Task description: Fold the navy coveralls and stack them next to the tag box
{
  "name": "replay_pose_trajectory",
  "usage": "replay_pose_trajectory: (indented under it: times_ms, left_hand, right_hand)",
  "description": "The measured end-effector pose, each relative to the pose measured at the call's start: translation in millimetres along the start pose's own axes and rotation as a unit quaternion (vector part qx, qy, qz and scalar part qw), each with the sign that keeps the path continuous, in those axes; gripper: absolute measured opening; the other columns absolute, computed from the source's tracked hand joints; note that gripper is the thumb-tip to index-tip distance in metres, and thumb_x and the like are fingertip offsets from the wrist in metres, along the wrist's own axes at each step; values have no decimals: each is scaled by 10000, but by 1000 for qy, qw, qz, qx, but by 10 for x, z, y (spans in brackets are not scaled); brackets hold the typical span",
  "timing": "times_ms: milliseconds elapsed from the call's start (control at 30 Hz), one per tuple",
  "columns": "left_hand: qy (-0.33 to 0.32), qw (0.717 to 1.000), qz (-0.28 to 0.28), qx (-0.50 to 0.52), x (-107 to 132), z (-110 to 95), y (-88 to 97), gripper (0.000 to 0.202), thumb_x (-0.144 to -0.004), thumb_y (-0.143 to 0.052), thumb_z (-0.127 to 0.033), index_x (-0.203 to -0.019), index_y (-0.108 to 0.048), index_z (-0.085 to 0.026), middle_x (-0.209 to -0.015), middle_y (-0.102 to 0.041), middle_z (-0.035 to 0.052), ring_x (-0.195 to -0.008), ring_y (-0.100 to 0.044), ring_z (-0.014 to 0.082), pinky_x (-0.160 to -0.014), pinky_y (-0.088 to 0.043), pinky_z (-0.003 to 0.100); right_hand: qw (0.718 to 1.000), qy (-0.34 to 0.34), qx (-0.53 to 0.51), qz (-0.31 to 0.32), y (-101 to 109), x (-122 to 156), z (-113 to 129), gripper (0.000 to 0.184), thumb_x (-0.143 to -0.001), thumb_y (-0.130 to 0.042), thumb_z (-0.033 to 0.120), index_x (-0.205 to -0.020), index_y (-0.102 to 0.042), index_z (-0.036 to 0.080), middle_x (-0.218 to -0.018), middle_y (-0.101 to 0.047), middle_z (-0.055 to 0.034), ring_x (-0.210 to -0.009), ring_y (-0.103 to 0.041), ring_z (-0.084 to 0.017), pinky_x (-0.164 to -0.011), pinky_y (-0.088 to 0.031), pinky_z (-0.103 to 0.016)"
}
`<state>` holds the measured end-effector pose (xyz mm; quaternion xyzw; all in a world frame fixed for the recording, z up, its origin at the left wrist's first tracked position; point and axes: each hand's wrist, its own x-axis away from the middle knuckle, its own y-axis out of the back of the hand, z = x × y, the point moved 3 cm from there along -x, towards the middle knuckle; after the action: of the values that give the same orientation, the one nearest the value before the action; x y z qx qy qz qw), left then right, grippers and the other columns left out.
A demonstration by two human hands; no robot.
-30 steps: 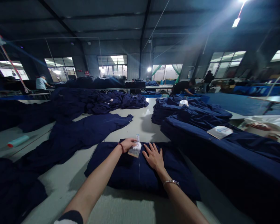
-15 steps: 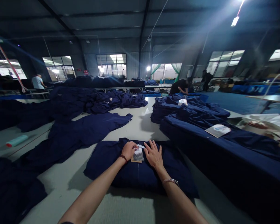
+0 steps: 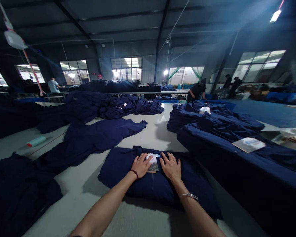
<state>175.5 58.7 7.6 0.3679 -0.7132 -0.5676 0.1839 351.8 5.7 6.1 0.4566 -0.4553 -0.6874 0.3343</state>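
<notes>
Folded navy garment [image 3: 154,186], paper tag [image 3: 152,163] on top

A long pale work table [image 3: 74,187], a folded navy garment [image 3: 113,168], a spread navy coverall [image 3: 96,136], a teal tube [image 3: 36,141], heaped navy garments [image 3: 212,120]

Head-worn camera looks forward and down at left hand [image 3: 141,165] and right hand [image 3: 171,167]

Dim roof [image 3: 123,23], glaring lamp [image 3: 275,15], bright windows [image 3: 261,62], walls seemingly metal panels [image 3: 148,73]
</notes>
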Motion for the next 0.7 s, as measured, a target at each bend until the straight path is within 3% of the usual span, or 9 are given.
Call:
replay_pose_trajectory:
  times_ms: [100, 233, 333, 400, 467, 567, 700]
  left_hand:
    - [0, 1000, -22, 20, -25, 33, 67, 457, -970, -336, -374, -1423, -342, -315, -1487, -338, 34, -1361, -282, 202, -1094, -263, 403]
    - [33, 997, -76, -2, 16, 227, 297, 352, -943, -393, -251, -1257, -552, -245, -1385, -475, 51, -1286, -395, 187, -1065, -307, 346]
    - [31, 997, -50, -45, 83, 452, 409, 354, -947, -392, -253, -1260, -552, -292, -1371, -508, 27, -1328, -349, 217, -1120, -187, 452]
    - [33, 997, -31, -70, 124, 592, 437, 379, -956, -377, -339, -1316, -499, -341, -1412, -469, 10, -1364, -289, 251, -1118, -110, 541]
    - [40, 995, -13, -89, 155, 691, 425, 419, -958, -340, -424, -1359, -445, -367, -1451, -418, 1, -1385, -239, 275, -1101, -60, 597]
    - [59, 993, 4, -102, 178, 761, 363, 483, -946, -287, -517, -1397, -390, -376, -1486, -358, -6, -1407, -165, 297, -1080, -2, 639]
    - [90, 993, 17, -81, 167, 806, 285, 546, -926, -249, -589, -1427, -323, -386, -1515, -292, -17, -1418, -103, 311, -1060, -10, 674]
  right_hand:
    - [999, 0, 3, 34, -38, -26, -8, 525, -940, -212, 468, -1420, -355, 309, -1500, -323, -51, -1390, -209, -228, -1104, -120, -541]
    - [999, -2, -41, 30, 25, -53, -37, 507, -942, -213, 411, -1400, -387, 284, -1501, -319, -39, -1381, -236, -205, -1097, -198, -505]
    - [999, 5, -41, -23, 163, -34, -69, 460, -919, -296, 353, -1306, -506, 219, -1430, -411, -95, -1315, -336, -231, -1084, -236, -468]
    - [998, 17, -14, -53, 251, 4, -104, 417, -915, -324, 352, -1210, -583, 211, -1351, -486, -114, -1261, -388, -251, -1103, -179, -486]
    - [999, 16, 18, -42, 282, 45, -170, 417, -931, -298, 382, -1182, -605, 253, -1327, -513, -96, -1262, -384, -265, -1106, -91, -553]
    - [997, -29, 54, 43, 212, 97, -332, 451, -939, -246, 461, -1334, -455, 398, -1458, -393, -26, -1355, -266, -311, -1046, -28, -675]
    - [988, -91, 48, 112, 74, 133, -509, 521, -913, -204, 576, -1426, -178, 488, -1558, -181, -4, -1400, -152, -355, -1022, -63, -699]
